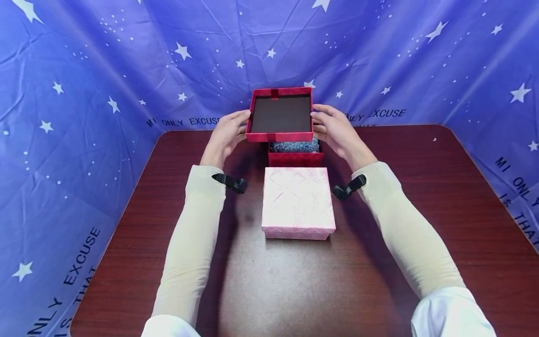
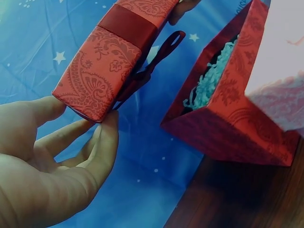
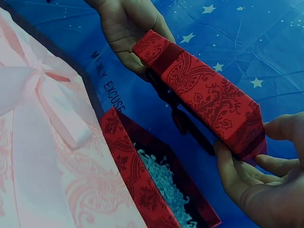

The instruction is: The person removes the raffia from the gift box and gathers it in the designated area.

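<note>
The table (image 1: 316,290) runs wide to left and right of the pink box (image 1: 296,201), with the open red box (image 1: 295,160) just beyond, near the far edge. Raised above that, between both hands, is the red lid (image 1: 280,137): left hand (image 1: 226,135) pinching its left side, right hand (image 1: 340,132) its right.

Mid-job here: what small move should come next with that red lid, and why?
I'd probably shift the red lid rightward and set it on the table: the left hand and right hand grip its opposite sides, and in the head view it hides part of the open red box and its blue filling.
</note>
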A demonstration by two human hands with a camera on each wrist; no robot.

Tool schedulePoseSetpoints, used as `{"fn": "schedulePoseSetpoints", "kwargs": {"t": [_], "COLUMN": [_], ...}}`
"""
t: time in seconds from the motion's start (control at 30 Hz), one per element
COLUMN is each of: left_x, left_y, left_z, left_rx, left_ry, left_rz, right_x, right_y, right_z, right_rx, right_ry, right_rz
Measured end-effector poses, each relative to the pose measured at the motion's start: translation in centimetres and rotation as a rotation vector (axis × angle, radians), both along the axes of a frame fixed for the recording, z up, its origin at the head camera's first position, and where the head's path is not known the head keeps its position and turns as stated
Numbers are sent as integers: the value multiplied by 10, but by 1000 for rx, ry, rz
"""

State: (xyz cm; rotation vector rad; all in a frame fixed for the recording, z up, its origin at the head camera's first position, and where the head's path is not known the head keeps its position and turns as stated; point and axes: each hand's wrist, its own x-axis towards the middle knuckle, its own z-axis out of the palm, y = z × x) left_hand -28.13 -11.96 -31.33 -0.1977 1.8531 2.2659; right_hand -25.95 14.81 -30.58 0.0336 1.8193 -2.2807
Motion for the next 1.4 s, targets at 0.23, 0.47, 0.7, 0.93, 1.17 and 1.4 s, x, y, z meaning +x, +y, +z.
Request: {"fn": "schedulePoseSetpoints", "kwargs": {"t": [0.23,0.47,0.7,0.93,1.17,1.4], "left_x": [0,0,1,3,7,9], "left_y": [-16,-38,-60,-84,-109,-127], "left_z": [4,5,1,-4,-8,-12], "left_rx": [9,17,0,-20,-58,-120], "left_ry": [-3,-9,-25,-57,-83,-94], "left_rz": [-6,5,20,40,38,14], "right_x": [-5,-10,-14,-19,-20,-20], "right_y": [-15,-35,-56,-83,-111,-136], "right_z": [1,1,-3,-10,-16,-23], "right_rx": [0,54,100,90,74,80], "right_ry": [-7,-16,-29,-50,-72,-110], "right_rz": [10,34,79,110,112,116]}}
